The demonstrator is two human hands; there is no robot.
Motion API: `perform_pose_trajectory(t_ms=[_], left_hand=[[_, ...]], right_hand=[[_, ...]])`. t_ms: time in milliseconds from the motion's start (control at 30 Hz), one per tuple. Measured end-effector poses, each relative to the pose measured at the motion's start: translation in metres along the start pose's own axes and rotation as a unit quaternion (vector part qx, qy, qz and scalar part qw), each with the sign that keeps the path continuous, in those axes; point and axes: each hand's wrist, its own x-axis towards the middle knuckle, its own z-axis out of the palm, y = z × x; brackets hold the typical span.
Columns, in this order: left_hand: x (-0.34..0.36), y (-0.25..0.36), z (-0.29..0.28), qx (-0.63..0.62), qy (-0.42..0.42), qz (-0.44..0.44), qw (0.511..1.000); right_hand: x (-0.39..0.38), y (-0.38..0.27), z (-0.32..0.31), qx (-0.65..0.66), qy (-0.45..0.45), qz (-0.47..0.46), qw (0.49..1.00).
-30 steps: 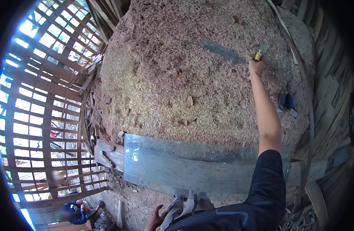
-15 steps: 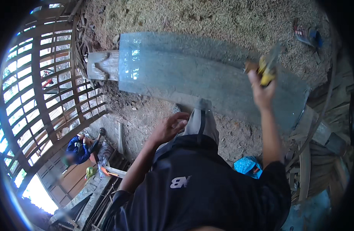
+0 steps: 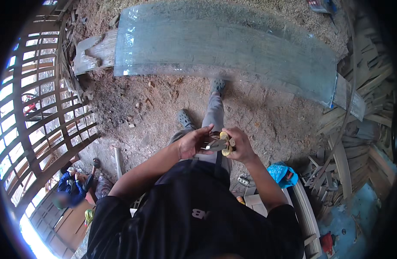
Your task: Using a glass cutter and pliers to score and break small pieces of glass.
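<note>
In front of my waist, my right hand (image 3: 239,146) grips a tool (image 3: 216,145) with rounded yellow parts and a grey metal end. Its exact kind is not clear. My left hand (image 3: 195,142) is closed at the metal end, thumb on the upper side and fingers partly hidden beneath. Ahead of me lies a long clear glass sheet (image 3: 228,49), apart from both hands. A wooden board (image 3: 95,52) sticks out from under its left end.
A slatted wooden wall (image 3: 41,90) stands at left. Below it sits a person in blue (image 3: 71,183). At right are a wood scrap pile (image 3: 358,159) and a blue bag (image 3: 282,174). My clog-style shoes (image 3: 185,119) stand on the sawdust-covered ground (image 3: 267,121).
My right hand has drawn back from over the glass to my waist, carrying the tool. My left hand has come to meet it. The glass sits farther up in view.
</note>
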Motion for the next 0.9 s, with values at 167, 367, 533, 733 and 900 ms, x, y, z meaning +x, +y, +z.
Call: perform_pose_trajectory(t_ms=[167, 367, 533, 733, 900], left_hand=[[0.028, -0.023, -0.031, -0.08, -0.069, -0.021, 0.994], [0.066, -0.005, -0.033, -0.018, -0.041, 0.044, 0.998], [0.119, 0.04, -0.004, 0.081, 0.119, 0.194, 0.97], [0.159, 0.075, 0.019, 0.04, 0.162, 0.268, 0.949], [0.168, 0.085, 0.026, 0.005, 0.153, 0.32, 0.935]], right_hand=[[-0.017, 0.013, 0.027, -0.021, -0.007, -0.052, 0.998], [-0.026, 0.059, 0.012, -0.02, 0.033, -0.03, 0.999], [-0.068, 0.079, 0.006, -0.016, 0.129, 0.174, 0.976], [-0.103, 0.096, 0.005, -0.028, 0.171, 0.227, 0.958], [-0.11, 0.11, 0.007, 0.005, 0.136, 0.268, 0.954]])
